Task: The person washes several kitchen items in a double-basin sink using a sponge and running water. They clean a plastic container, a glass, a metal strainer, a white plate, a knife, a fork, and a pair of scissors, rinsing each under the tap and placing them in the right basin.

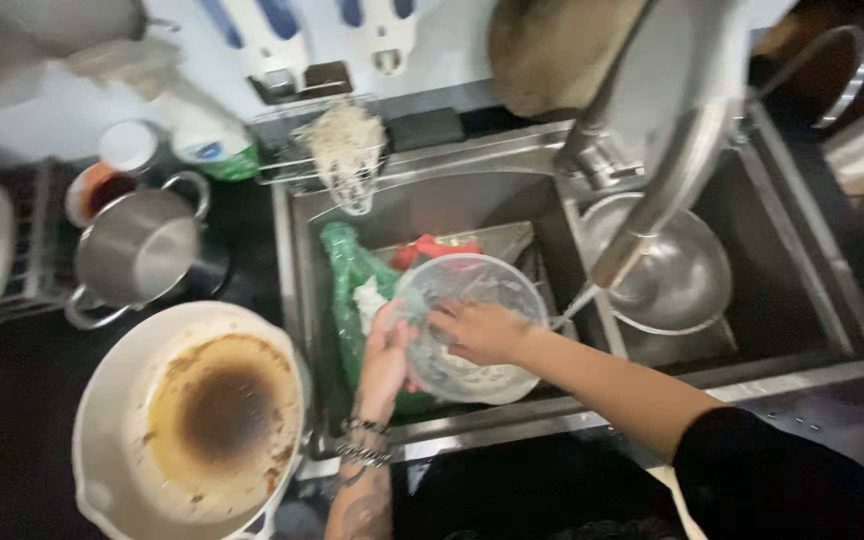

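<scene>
A clear glass bowl [472, 290] sits tilted over the left basin of a steel sink [297, 270]. My left hand [384, 360], with bracelets on the wrist, grips the bowl's near left rim. Inside the bowl, my right hand [480, 332] presses against the glass with curled fingers; whether it holds a sponge is hidden. Under the bowl lie a green plastic bag [344, 270] and something red [437, 246]. A thin stream of water runs from the faucet [652, 215] toward the bowl.
A large dirty white pan [192, 420] with burnt residue sits on the left counter, with a steel pot [137, 250] behind it. A steel bowl [677, 275] lies in the right basin. A scrubber in a wire rack [347, 150] hangs at the sink's back edge, beside bottles.
</scene>
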Available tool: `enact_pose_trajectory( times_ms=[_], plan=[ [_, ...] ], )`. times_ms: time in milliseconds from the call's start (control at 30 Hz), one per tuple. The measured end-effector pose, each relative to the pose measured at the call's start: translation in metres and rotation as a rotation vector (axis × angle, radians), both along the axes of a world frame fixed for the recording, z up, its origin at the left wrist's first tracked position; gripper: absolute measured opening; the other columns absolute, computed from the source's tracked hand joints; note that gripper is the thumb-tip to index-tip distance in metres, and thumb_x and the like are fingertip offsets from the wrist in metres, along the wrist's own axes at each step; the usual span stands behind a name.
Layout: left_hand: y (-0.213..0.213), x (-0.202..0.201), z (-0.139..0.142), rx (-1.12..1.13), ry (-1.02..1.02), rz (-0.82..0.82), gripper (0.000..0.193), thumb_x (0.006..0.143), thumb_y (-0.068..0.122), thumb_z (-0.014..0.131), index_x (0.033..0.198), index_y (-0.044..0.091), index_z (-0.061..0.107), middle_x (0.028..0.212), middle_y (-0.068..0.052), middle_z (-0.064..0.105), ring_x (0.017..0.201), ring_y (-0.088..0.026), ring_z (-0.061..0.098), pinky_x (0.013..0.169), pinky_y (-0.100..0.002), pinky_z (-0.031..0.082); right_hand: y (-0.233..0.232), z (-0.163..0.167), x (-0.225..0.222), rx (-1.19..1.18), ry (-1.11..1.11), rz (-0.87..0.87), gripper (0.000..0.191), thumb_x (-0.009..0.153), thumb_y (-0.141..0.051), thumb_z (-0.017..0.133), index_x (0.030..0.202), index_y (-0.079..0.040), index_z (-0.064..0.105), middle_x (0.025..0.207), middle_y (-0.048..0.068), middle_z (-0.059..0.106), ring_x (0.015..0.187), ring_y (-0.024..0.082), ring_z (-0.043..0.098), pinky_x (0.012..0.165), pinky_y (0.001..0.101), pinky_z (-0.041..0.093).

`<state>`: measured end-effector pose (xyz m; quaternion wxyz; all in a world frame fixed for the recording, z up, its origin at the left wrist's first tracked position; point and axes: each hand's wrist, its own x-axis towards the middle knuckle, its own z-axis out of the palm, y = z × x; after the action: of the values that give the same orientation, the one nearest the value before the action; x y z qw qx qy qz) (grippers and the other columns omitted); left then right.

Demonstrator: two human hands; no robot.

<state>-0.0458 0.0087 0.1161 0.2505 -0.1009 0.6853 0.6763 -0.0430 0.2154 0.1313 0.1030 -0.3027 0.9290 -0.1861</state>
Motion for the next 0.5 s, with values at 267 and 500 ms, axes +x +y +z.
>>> enact_pose_trajectory(
  times_ms=[267,500],
  plan=[
    [0.002,0.004,-0.003,-0.142,0.071,0.002,0.041,0.106,0.022,0.045,0.147,0.022,0.047,0.066,-0.011,0.065,0.036,-0.018,0.053,0.033,-0.034,0.043,-0.030,-0.024,-0.001,0.017,0.247,0.100,0.049,0.088,-0.018,0.063,0.134,-0.004,0.051,0.133,0.019,0.055,0.122,0.035,0.055,0.100,0.0507,0.046],
    [0.005,0.021,0.010,-0.404,0.518,0.184,0.046,0.102,0.009,0.049,0.148,0.015,0.047,0.119,-0.023,0.070,0.103,-0.036,0.072,0.082,-0.044,0.057,-0.001,-0.039,-0.019,0.545,0.129,-0.335,0.044,0.089,-0.018,0.059,0.132,-0.011,0.059,0.126,0.012,0.064,0.116,0.029,0.063,0.099,0.0450,0.049]
  ],
)
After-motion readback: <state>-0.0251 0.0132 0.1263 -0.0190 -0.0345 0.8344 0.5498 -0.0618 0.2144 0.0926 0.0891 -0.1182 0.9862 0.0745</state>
